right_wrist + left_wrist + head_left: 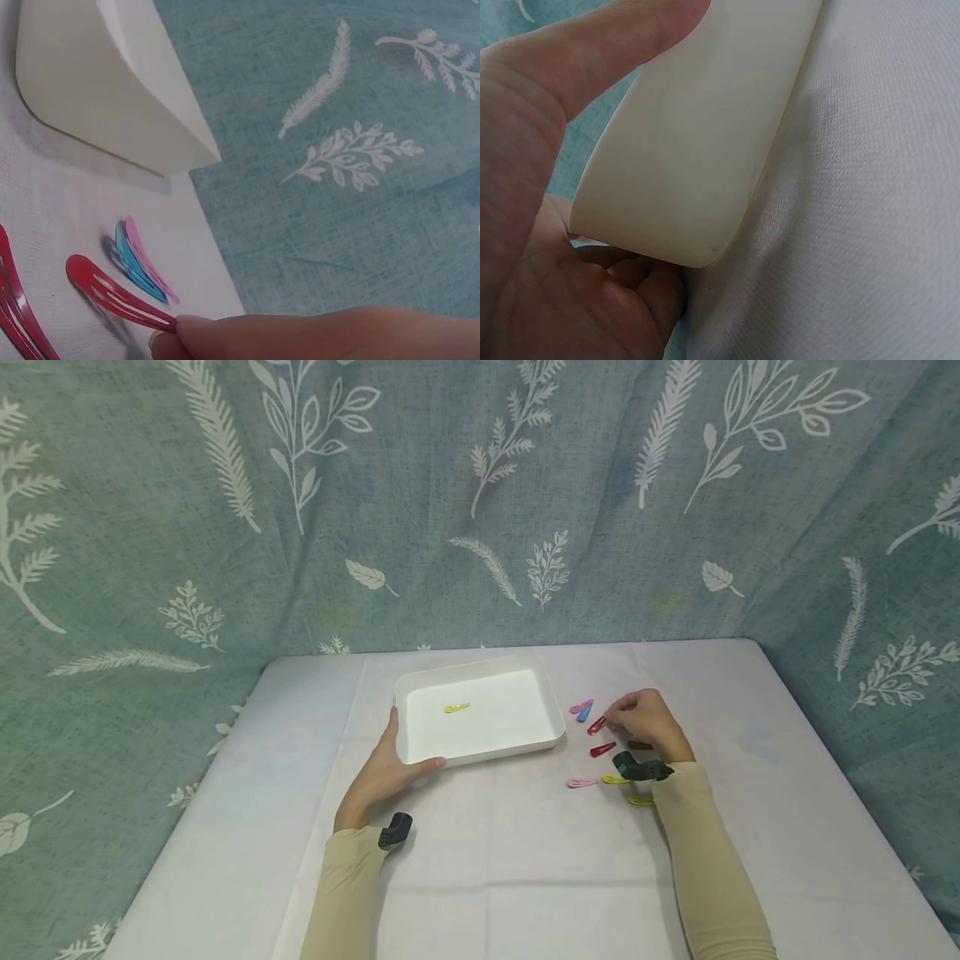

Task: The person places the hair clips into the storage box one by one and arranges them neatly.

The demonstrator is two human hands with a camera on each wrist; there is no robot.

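My right hand [647, 720] pinches the narrow end of a red hair clip [112, 294] between thumb and finger, its round end pointing away over the cloth. A white tray [480, 755] stands left of it, with one yellow hair clip [457, 707] lying inside. At the tray's near left corner, my left hand [384, 774] grips the wall, thumb along the front side and fingers around the left; some fingertips are hidden. Close by the right hand lie a blue clip [135, 262], a pink clip [150, 259] and a second red clip [602, 749].
Nearer the front lie a pale pink clip [582, 782] and yellow clips [615, 779], partly behind the right wrist's camera [641, 768]. A dark clip [640, 745] sits under the right hand. White cloth covers the table [487, 893]; a patterned curtain [450, 510] hangs behind.
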